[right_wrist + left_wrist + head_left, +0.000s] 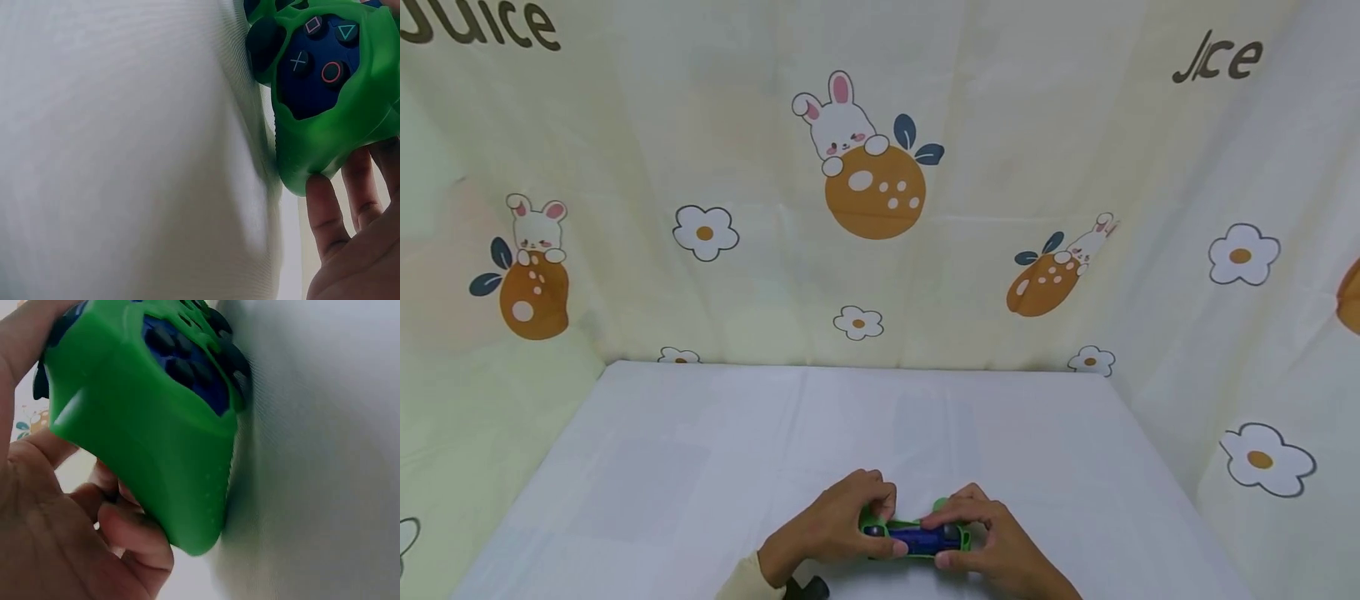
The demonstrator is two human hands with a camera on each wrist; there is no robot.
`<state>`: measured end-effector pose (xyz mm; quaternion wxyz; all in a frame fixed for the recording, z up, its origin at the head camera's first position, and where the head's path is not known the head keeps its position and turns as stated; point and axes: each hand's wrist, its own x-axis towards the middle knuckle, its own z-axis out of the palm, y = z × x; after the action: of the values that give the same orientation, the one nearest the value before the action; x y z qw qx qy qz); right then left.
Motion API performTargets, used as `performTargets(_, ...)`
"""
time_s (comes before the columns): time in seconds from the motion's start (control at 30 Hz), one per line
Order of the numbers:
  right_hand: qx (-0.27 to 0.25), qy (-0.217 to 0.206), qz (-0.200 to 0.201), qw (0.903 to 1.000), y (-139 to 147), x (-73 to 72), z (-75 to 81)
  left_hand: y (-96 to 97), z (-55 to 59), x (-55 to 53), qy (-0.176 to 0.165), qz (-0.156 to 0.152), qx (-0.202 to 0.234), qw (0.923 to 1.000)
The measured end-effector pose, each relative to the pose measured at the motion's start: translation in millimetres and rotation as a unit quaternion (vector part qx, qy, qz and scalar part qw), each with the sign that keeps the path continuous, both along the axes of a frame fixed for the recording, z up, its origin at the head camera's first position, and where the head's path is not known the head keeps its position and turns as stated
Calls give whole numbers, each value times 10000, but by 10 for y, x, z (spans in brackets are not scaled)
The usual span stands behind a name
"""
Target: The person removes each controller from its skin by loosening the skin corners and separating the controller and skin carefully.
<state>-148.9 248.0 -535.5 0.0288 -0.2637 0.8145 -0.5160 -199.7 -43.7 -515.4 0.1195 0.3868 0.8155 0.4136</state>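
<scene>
A dark blue game controller [922,541] in a green rubbery cover [144,444] is at the near part of the white table. My left hand [838,523] grips its left end, thumb on the near side and curled fingers at the green grip. At the other end, my right hand [1000,546] holds it between thumb and fingers. The left wrist view shows the direction pad [178,353] through an opening in the cover. Symbol buttons [332,73] show in the right wrist view, the button side turned toward the table. Part of the controller is hidden behind the fingers.
The white tabletop [760,433] stretches to a back edge. Behind it hangs a pale curtain [737,125] printed with rabbits, oranges and flowers, also along both sides. A small black object [811,588] is by the left wrist, beside a light sleeve [748,581].
</scene>
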Motion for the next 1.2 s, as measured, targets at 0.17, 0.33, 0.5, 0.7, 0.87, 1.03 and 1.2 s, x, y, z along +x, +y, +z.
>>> performTargets(0.17, 48, 2, -54, 10000, -1, -3, -2, -2, 46, -20, -326, -212, -69, 9992)
performTargets(0.33, 69, -50, -84, 9999, 1, -9, -5, -8, 68, -9, -692, -316, 109, 9970)
performTargets(0.5, 59, -150, -113, 9998, -4, -15, 0, -10, 17, 21, -1221, -182, 557, 9908)
performTargets(0.7, 3, -243, -156, 9996, -23, -3, -11, -50, -66, 54, -1741, -37, 1295, 9762)
performTargets(0.87, 45, -333, -223, 9992, -50, 3, -19, -155, -142, 71, -1904, 83, 1753, 9659)
performTargets(1.03, 107, -424, -275, 9987, -56, -7, -15, -228, -181, 85, -1828, 272, 2005, 9621)
performTargets(1.2, 108, -409, -283, 9987, -44, -2, -16, -236, -186, 106, -1552, 516, 2005, 9659)
